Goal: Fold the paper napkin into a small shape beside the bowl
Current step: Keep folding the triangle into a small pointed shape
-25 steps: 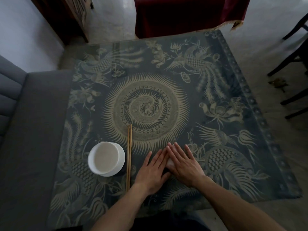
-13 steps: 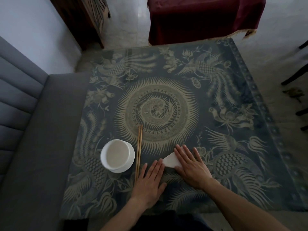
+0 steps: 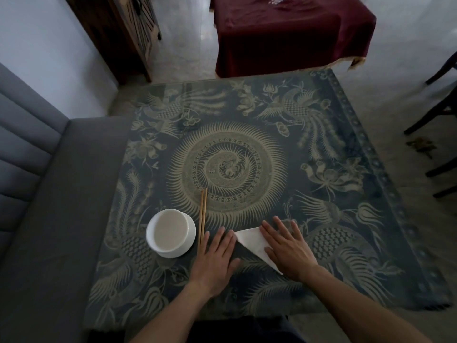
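A white paper napkin (image 3: 252, 242), folded into a triangle, lies flat on the patterned table near its front edge. My right hand (image 3: 288, 247) rests palm down on the napkin's right half, fingers spread, covering part of it. Just left of the napkin's tip, my left hand (image 3: 216, 258) lies flat on the table with fingers apart and nothing in it. The white bowl (image 3: 170, 232) stands to the left of both hands, beyond a pair of wooden chopsticks (image 3: 202, 219).
The table (image 3: 321, 149) carries a dark cloth with pale bird and sunburst patterns. A grey sofa (image 3: 37, 194) runs along the left. A table with a red cloth (image 3: 284, 33) stands behind, and dark chair legs (image 3: 435, 115) at the right.
My hands, pressed together over the napkin a second ago, have slid apart. The left hand moved off to the left, baring the folded triangle. The camera tilted up and shifted.
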Action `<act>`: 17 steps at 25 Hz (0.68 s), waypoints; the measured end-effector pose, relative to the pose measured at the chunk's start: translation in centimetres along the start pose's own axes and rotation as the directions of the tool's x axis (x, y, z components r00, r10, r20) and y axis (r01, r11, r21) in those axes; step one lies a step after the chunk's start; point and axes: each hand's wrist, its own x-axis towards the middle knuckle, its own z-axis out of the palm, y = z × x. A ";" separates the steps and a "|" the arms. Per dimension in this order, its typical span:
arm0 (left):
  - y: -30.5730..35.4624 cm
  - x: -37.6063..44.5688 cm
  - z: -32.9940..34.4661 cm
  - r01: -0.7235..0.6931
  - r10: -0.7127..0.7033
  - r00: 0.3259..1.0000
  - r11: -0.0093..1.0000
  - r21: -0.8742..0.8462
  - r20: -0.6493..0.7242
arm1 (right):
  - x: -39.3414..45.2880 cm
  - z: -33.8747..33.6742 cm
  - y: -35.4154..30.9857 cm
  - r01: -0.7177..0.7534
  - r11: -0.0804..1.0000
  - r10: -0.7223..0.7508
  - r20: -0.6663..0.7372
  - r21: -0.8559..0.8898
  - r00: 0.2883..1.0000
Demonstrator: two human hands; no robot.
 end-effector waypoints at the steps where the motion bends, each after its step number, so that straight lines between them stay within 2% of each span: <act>1: -0.2 0.6 -0.5 -0.007 0.007 1.000 1.000 0.012 0.001 | -0.7 -0.1 -0.1 -0.010 1.000 0.010 -0.019 -0.002 1.000; 4: -0.6 2.7 -1.5 -0.021 0.021 1.000 0.999 0.049 -0.019 | -2.7 -0.2 -0.8 -0.048 0.999 0.048 -0.055 0.007 0.997; 7: -1.0 4.4 -2.7 -0.069 0.072 0.996 0.996 0.062 -0.049 | -3.9 0.2 -1.5 -0.065 0.998 0.066 -0.029 0.024 0.997; 11: -0.2 4.5 -3.2 -0.097 0.095 0.988 0.995 -0.010 -0.125 | -3.4 0.2 -2.3 -0.074 0.995 0.080 -0.087 0.070 0.993; 14: 2.5 4.0 -2.3 -0.130 0.125 0.990 0.988 -0.081 -0.063 | -1.7 -0.3 -2.3 0.019 0.996 -0.015 -0.047 0.092 0.999; 17: 4.3 3.4 -0.8 -0.057 0.067 0.996 0.985 -0.160 0.054 | -0.5 0.4 -1.7 0.094 0.994 -0.097 0.043 0.062 0.994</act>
